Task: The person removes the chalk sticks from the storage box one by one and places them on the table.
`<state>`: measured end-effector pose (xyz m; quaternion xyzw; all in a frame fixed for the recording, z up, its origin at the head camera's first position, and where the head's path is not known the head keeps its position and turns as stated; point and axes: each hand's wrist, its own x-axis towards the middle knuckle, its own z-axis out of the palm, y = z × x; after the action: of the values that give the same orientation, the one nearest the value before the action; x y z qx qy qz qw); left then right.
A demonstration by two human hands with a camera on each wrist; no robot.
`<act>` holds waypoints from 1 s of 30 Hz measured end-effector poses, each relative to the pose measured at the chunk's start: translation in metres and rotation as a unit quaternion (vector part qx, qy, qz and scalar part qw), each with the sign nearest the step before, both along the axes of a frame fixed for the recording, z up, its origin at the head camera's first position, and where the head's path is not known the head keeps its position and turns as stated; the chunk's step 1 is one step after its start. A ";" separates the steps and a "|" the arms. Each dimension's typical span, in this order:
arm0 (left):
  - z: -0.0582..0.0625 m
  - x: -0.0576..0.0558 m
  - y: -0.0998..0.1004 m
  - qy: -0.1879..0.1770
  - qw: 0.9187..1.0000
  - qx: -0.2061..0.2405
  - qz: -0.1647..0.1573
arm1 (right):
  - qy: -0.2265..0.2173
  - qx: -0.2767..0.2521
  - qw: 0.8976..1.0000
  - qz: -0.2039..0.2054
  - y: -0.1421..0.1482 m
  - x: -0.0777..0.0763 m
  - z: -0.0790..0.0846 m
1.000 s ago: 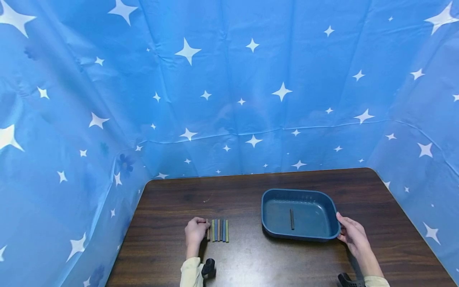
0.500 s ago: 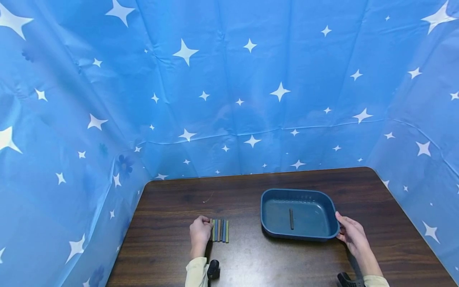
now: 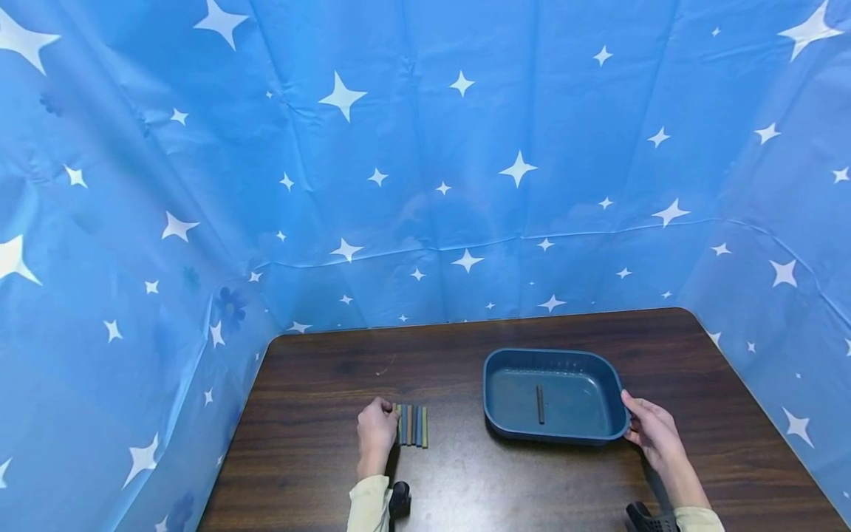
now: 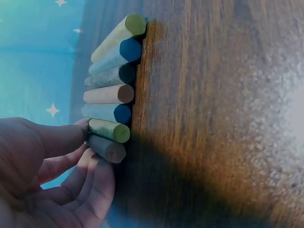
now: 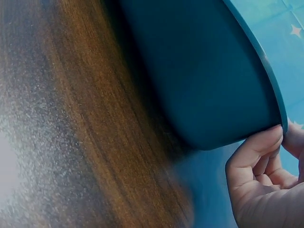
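Observation:
Several coloured chalk sticks lie side by side in a row on the table, with a yellow-green chalk stick (image 3: pixel 425 428) at the right end. At the row's left end my left hand (image 3: pixel 376 428) pinches a greyish-brown chalk stick (image 4: pixel 107 148) between thumb and fingers. That stick lies against a green chalk stick (image 4: pixel 110 130); in the head view my hand mostly hides it. On the right, my right hand (image 3: pixel 654 436) grips the rim of a dark blue-green plastic basin (image 3: pixel 556 434) at its near right corner, thumb on one side. A dark brown chalk stick (image 3: pixel 540 404) lies inside the basin.
The wooden table (image 3: pixel 459 480) has a back edge that meets a blue curtain (image 3: pixel 425 185) with white stars. Similar curtain hangs at both sides. A black wrist device (image 3: pixel 400 500) sits by the left sleeve.
My left hand has moved right, bringing the greyish-brown chalk stick up against the row. The row has shifted slightly right. My right hand stays on the basin.

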<state>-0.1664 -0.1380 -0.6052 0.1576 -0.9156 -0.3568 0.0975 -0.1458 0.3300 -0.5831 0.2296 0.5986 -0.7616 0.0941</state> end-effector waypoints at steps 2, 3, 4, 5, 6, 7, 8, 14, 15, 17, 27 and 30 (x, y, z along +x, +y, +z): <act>0.000 0.000 0.001 -0.002 1.000 0.004 0.000 | 0.002 0.008 1.000 0.002 0.000 0.000 0.000; 0.000 0.000 0.001 -0.002 1.000 0.004 0.001 | 0.003 0.010 1.000 0.002 0.000 0.000 0.000; 0.000 0.001 0.001 -0.002 1.000 0.003 0.001 | 0.002 0.013 1.000 0.001 0.000 0.000 0.000; 0.000 0.002 0.002 -0.001 1.000 0.002 0.001 | 0.001 0.016 1.000 0.001 0.000 0.000 0.001; 0.001 0.002 0.002 0.001 1.000 -0.002 0.000 | 0.002 0.020 1.000 0.001 0.000 0.000 0.000; 0.002 0.002 0.003 0.002 1.000 -0.008 0.001 | 0.001 0.021 1.000 0.001 0.000 0.000 0.000; 0.003 0.002 0.004 0.003 1.000 -0.013 0.003 | 0.000 0.023 1.000 0.001 0.000 0.000 0.000; 0.016 -0.004 0.016 0.026 1.000 -0.007 0.010 | 0.004 0.026 1.000 0.002 0.001 -0.001 0.000; 0.019 -0.005 0.019 0.037 0.999 0.003 0.008 | 0.003 0.024 1.000 0.001 0.001 -0.001 0.000; 0.027 -0.009 0.027 0.067 0.997 0.027 0.000 | 0.001 0.017 1.000 -0.001 0.001 -0.002 0.000; 0.067 -0.019 0.084 0.120 0.978 0.140 -0.098 | 0.000 0.012 1.000 -0.002 0.001 -0.002 -0.002; 0.075 -0.021 0.105 0.124 0.972 0.152 -0.126 | 0.003 0.011 1.000 -0.007 0.002 -0.001 -0.001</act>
<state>-0.1879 -0.0331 -0.5301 0.0084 -0.8438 -0.5181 0.1396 -0.1471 0.3319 -0.5845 0.2326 0.6058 -0.7561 0.0848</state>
